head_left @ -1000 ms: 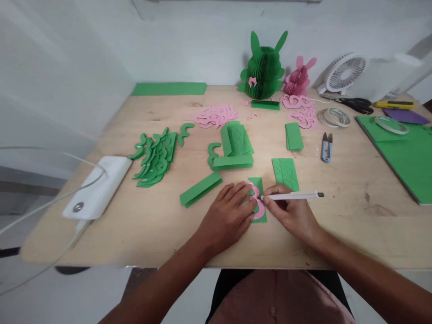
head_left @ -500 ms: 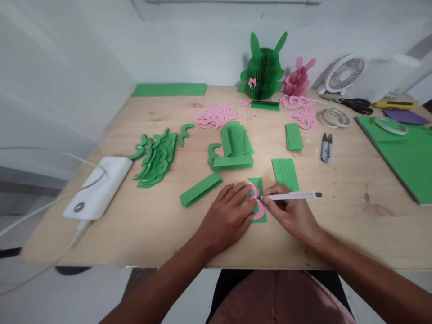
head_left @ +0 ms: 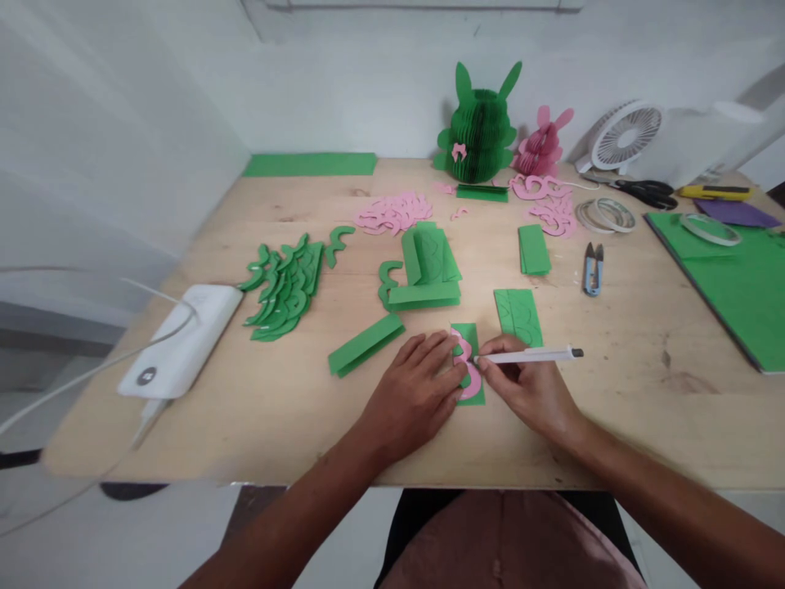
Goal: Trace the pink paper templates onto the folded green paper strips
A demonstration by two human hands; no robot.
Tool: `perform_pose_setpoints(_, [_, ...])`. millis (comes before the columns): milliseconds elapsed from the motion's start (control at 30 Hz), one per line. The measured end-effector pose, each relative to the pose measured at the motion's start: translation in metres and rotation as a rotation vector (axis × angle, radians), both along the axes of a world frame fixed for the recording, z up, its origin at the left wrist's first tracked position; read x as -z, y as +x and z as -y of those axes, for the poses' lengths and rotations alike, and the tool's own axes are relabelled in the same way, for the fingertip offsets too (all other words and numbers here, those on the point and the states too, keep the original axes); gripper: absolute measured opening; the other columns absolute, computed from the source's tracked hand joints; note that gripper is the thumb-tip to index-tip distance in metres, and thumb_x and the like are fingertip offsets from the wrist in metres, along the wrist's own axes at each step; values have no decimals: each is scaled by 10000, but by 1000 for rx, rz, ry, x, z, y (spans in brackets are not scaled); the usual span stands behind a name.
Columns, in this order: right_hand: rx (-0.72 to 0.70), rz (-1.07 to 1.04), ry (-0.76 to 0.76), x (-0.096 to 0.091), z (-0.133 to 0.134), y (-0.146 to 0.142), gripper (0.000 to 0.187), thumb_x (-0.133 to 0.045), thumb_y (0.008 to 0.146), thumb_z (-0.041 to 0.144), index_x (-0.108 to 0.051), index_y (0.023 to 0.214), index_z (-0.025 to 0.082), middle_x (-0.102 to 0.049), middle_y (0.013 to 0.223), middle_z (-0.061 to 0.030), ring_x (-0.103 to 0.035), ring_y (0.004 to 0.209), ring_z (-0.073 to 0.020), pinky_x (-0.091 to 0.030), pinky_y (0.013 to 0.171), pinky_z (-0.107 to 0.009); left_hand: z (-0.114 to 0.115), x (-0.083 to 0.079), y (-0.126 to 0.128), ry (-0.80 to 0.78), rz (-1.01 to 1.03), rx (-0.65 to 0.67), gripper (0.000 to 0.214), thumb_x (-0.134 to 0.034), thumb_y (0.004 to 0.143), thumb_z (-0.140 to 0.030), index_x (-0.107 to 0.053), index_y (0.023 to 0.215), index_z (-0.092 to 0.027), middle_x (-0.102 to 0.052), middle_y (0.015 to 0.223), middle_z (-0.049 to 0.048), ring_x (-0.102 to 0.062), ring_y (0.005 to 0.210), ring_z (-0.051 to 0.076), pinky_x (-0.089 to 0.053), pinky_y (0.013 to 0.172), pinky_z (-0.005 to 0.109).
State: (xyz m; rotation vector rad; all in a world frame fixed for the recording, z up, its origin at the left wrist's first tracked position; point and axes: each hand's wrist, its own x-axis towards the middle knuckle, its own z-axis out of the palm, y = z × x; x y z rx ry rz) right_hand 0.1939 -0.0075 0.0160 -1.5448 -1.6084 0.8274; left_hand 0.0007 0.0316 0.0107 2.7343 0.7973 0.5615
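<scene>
My left hand [head_left: 415,393] lies flat with its fingers stretched out, pressing a pink curved paper cutout [head_left: 471,383] onto a small green paper piece [head_left: 467,332]. My right hand [head_left: 531,391] is closed around a white pen [head_left: 540,355], its tip at the inner notch of the pink cutout's right edge. Just beyond this hand is a green folded paper with drawn curves [head_left: 520,315]. A folded green strip [head_left: 366,343] rests left of my left fingers, and more folded green pieces [head_left: 426,262] lie farther back.
Stacked green cutouts [head_left: 285,294] and a white power bank [head_left: 181,339] with cables are at left. Pink cutouts [head_left: 396,213], a green paper figure [head_left: 482,135] and a pink one [head_left: 543,147] stand behind. Right: thread snips [head_left: 593,270], tape rolls [head_left: 615,214], scissors [head_left: 650,193], fan [head_left: 629,135].
</scene>
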Motion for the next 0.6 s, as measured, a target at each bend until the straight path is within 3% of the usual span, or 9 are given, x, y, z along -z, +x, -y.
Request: perform_pose_setpoints(600, [-15, 65, 25, -3, 3, 1, 102, -507, 869, 276, -576, 822, 217, -644, 758, -29, -614, 720, -179, -504, 623, -299, 0, 2, 0, 18, -5, -3, 262, -474, 900, -215, -581, 1139, -193, -525, 1360, 127, -432, 1323, 269, -381, 1082, 478])
